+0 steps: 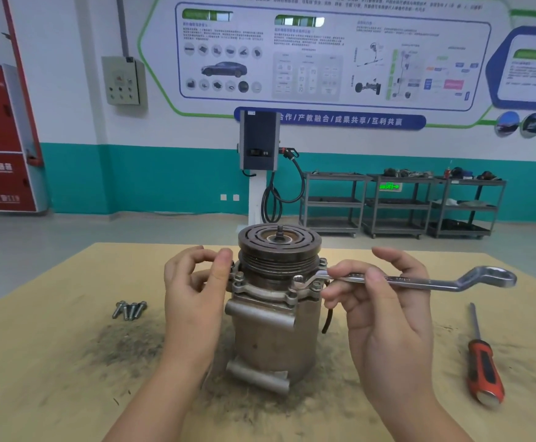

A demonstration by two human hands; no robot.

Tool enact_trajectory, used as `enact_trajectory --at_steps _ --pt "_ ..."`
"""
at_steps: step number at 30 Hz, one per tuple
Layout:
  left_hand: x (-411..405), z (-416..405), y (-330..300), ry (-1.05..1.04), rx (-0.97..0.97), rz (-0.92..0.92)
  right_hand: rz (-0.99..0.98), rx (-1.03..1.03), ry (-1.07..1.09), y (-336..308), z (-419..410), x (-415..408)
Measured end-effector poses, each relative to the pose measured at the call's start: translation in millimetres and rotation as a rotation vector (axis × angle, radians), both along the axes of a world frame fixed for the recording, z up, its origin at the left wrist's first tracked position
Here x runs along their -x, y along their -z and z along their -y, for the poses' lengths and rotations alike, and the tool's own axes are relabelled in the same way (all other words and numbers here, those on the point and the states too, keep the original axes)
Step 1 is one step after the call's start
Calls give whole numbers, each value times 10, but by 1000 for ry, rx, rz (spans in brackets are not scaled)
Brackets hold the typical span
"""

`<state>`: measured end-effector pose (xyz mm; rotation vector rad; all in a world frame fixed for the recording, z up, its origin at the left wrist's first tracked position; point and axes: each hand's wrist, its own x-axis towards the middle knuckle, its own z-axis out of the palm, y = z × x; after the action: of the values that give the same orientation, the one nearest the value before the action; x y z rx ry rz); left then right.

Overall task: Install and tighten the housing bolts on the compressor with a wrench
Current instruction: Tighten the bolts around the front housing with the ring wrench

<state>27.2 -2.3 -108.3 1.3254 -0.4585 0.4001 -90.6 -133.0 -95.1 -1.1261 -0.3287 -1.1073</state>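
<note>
Flange bolts [316, 285] seated; right hand [384, 311] pinches wrench [419, 280], tightening. Left hand [196, 282] loosely curled, empty, steadying compressor [273, 339]. Spare bolts [129, 310] lower left remain.

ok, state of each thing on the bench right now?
compressor: upright on the table, pulley up
wrench: ring end at a flange bolt, near level
right hand: pinches the wrench shaft
left hand: fingers curled beside the flange; what it holds, cannot tell
spare bolts: loose, lying in a cluster
screwdriver: lying flat, untouched
</note>
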Motion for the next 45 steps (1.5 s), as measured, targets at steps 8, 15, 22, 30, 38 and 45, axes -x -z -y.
enact_trajectory --at_steps 8,15,22,30,38,45 --pt "-33 20 102 -71 -139 141 -98 -188 -186 -51 115 -36" --pt "-39 8 127 3 -134 160 -226 -224 -279 -121 227 -70" --pt "-48 38 149 -43 -99 169 -100 186 -42 -60 20 -15" --pt "-89 36 178 -47 -121 194 -132 24 -36 -48 47 -15" --pt "-87 -6 168 317 -388 -18 -244 -345 -261 0 204 -128" --pt "-152 25 204 421 -403 17 21 284 324 149 11 -117"
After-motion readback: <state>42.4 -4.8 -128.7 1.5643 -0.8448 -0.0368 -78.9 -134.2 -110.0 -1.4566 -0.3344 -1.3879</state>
